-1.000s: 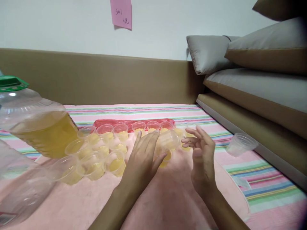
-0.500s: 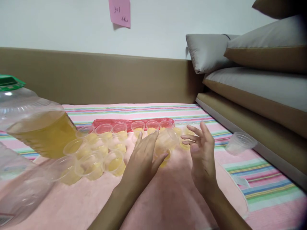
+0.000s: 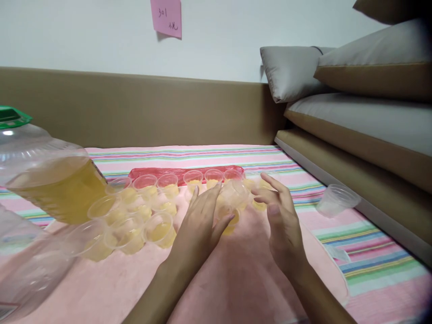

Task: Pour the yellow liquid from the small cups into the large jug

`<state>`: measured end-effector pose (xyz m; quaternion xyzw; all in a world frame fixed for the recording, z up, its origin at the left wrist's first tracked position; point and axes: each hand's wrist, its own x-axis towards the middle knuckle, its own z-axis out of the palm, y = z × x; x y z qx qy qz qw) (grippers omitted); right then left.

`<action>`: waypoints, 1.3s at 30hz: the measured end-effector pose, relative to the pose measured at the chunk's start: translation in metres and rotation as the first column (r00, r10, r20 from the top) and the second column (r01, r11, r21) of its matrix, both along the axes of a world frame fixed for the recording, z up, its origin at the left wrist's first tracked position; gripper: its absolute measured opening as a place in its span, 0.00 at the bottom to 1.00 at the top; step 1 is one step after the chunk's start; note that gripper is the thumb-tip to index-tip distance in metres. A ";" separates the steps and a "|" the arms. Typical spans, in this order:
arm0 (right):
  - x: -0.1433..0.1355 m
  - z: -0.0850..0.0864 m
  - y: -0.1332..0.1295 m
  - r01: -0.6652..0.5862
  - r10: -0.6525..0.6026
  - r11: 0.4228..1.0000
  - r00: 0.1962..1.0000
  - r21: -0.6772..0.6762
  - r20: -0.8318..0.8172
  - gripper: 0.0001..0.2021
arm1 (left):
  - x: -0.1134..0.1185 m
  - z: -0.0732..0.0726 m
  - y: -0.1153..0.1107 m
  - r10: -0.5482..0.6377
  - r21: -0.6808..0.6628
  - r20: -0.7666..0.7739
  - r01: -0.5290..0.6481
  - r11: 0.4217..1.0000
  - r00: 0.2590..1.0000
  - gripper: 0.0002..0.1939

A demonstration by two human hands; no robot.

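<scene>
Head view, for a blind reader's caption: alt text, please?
Two bare hands, left hand and right hand, flank a small clear plastic cup of yellow liquid on a pink blanket. Many similar filled cups stand to the left, beside a large clear jug of yellow liquid.

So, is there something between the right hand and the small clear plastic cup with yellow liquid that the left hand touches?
Nothing visible. The right hand hovers open just right of the small clear plastic cup of yellow liquid, with only bare pink cloth in the gap. The left hand rests against the cup's left side.
</scene>
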<state>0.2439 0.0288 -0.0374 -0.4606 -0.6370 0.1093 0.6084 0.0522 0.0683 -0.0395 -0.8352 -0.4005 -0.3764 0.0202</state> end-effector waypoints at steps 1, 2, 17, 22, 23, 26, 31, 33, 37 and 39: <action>0.000 0.000 0.000 -0.006 0.006 1.000 1.000 -0.005 0.022 0.22 | 0.000 0.000 0.000 0.001 -0.006 -0.002 -0.001 1.000 1.000 0.29; 0.001 0.000 0.000 -0.008 0.009 1.000 1.000 -0.009 0.023 0.22 | -0.001 0.000 0.000 0.004 -0.016 -0.005 -0.004 1.000 1.000 0.29; 0.001 0.001 -0.001 -0.008 0.007 1.000 0.999 -0.028 -0.039 0.25 | -0.002 0.002 -0.001 0.014 -0.101 0.011 -0.013 0.995 1.000 0.30; 0.001 0.001 0.000 -0.014 0.013 1.000 0.999 -0.025 -0.038 0.26 | -0.002 0.001 -0.001 0.012 -0.086 0.018 -0.011 0.996 1.000 0.31; 0.001 0.001 0.000 -0.016 0.015 1.000 0.998 -0.017 -0.057 0.26 | -0.002 0.001 -0.001 0.014 -0.080 0.019 -0.013 0.997 1.000 0.31; 0.002 0.001 -0.001 -0.045 0.045 0.998 0.999 -0.050 0.003 0.24 | -0.002 0.001 -0.001 0.020 -0.068 0.012 -0.020 0.997 1.000 0.30; 0.001 0.003 -0.001 -0.033 0.033 0.999 0.997 0.006 -0.063 0.32 | -0.002 0.002 -0.001 0.013 -0.060 0.006 -0.013 0.998 1.000 0.29; 0.002 0.003 -0.001 -0.052 0.053 0.998 0.998 -0.023 0.042 0.28 | -0.002 0.001 -0.001 0.009 -0.049 0.004 -0.008 0.999 1.000 0.28; 0.001 0.003 0.000 -0.040 0.042 0.999 0.996 -0.030 0.074 0.30 | -0.001 0.000 -0.002 0.006 -0.035 -0.013 -0.006 0.999 1.000 0.28; 0.000 0.002 0.001 -0.038 0.038 0.999 0.999 -0.006 0.011 0.39 | -0.001 0.000 -0.002 0.008 -0.039 -0.017 -0.008 0.999 1.000 0.29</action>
